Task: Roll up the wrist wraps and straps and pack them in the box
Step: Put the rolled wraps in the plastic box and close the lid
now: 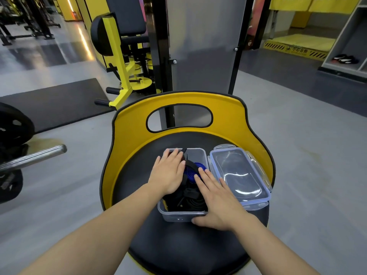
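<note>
Seat: black padded round cushion [151,231] ringed by a yellow moulded backrest [129,132] with an oval cut-out, bearing the box and its lid.
Box: clear plastic rectangular container [178,216] standing open on the cushion, packed with rolled black straps [191,201] at the near end and a blue coiled wrap [193,171] further in.
Right hand [216,199]: laid flat over the box's right rim, fingers straight and spread, tips reaching the blue coil, thumb against the near corner; gripping nothing.
Left hand [169,174]: palm down on the contents at the box's left and far side, fingers straight and together, pressing rather than grasping.
Lid: clear rectangular cover with blue-tinted clip edges [241,175], lying just beside the box on its right, touching or nearly so.
Floor: grey and smooth, with a black rubber mat [53,104] off to the left.
Left edge: steel barbell sleeve [33,155] and black weight plate [14,126].
Beyond the seat: yellow-and-black gym machine [123,56] and a grey upright panel [202,42].
Far right: yellow hazard-striped step [296,49] and grey shelving.
</note>
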A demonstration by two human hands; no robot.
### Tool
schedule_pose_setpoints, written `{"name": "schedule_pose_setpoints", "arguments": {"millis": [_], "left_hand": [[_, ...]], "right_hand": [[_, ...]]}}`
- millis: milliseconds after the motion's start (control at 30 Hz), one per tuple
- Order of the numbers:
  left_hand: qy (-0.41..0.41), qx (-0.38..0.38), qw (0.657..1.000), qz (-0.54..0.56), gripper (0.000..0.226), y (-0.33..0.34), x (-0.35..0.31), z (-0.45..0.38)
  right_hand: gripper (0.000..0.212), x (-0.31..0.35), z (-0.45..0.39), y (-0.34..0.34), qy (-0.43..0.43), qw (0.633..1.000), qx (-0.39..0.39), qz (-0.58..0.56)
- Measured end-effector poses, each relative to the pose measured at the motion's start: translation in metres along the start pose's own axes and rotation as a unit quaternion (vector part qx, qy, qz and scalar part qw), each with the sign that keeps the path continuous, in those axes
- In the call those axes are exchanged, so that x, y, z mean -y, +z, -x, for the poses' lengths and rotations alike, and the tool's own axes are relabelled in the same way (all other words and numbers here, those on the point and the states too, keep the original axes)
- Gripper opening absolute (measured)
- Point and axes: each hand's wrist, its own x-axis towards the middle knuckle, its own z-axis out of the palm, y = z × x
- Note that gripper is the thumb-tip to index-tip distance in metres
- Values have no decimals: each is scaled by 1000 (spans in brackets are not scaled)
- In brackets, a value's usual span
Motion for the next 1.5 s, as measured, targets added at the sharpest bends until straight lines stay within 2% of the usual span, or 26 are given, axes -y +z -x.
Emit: {"name": "schedule_pose_setpoints", "arguments": {"millis": [67, 133, 200, 267, 367, 467, 600, 667, 733, 800, 933, 1033, 1133, 1200, 1233, 1300, 1333, 1400, 1433, 1500], "left_hand": [[-32, -75, 985, 151, 42, -7, -6, 7], [-101, -119, 951, 267, 35, -17, -12, 19], [-168, -142, 921, 321, 32, -28, -14, 30], [-189, -156, 907, 342, 25, -33, -17, 40], [-169, -127, 921, 326, 16, -31, -28, 49], [-135, -70, 936, 317, 15, -25, -56, 56], [-67, -44, 958, 276, 13, -11, -114, 62], [-40, 8, 960, 276, 22, 4, -145, 66], [-40, 92, 960, 262, 40, 27, -169, 66], [-48, 171, 960, 215, 48, 50, -180, 59], [-16, 234, 972, 33, 47, 87, -169, 41], [9, 219, 976, -4, 47, 96, -164, 38], [10, 189, 981, 29, 37, 98, -158, 34], [-12, 193, 979, 61, 36, 96, -156, 30], [-26, 195, 977, 87, 36, 92, -157, 28], [-67, 199, 964, 165, 39, 77, -163, 29], [-92, 199, 952, 214, 42, 69, -168, 29], [-142, 194, 917, 317, 53, 53, -176, 27], [-165, 188, 894, 371, 59, 43, -181, 26], [-198, 159, 825, 505, 63, 22, -189, 21]], "right_hand": [[119, -3, 5, -8, -12, 999, -13, -28], [106, -6, 11, -21, -14, 994, -55, -89], [83, -12, 16, -31, 15, 981, -113, -158], [60, -23, 20, -35, 80, 962, -158, -210], [43, -39, 25, -30, 164, 940, -166, -250], [41, -53, 33, -20, 218, 936, -133, -241], [42, -81, 44, -5, 285, 922, -117, -234], [43, -95, 50, 2, 332, 908, -113, -230], [44, -106, 56, 8, 367, 891, -124, -234], [44, -114, 59, 17, 386, 881, -129, -242], [39, -124, 57, 29, 404, 856, -132, -294], [32, -130, 54, 28, 424, 813, -158, -365], [12, -130, 53, 24, 441, 769, -215, -409], [19, -126, 51, 23, 442, 731, -258, -450], [27, -124, 49, 20, 440, 696, -280, -494], [35, -122, 46, 14, 417, 619, -303, -593], [34, -120, 44, 9, 399, 598, -301, -626], [19, -112, 45, -3, 347, 603, -288, -658], [17, -107, 48, -8, 324, 613, -288, -660], [19, -90, 55, -22, 284, 649, -309, -635]]}}
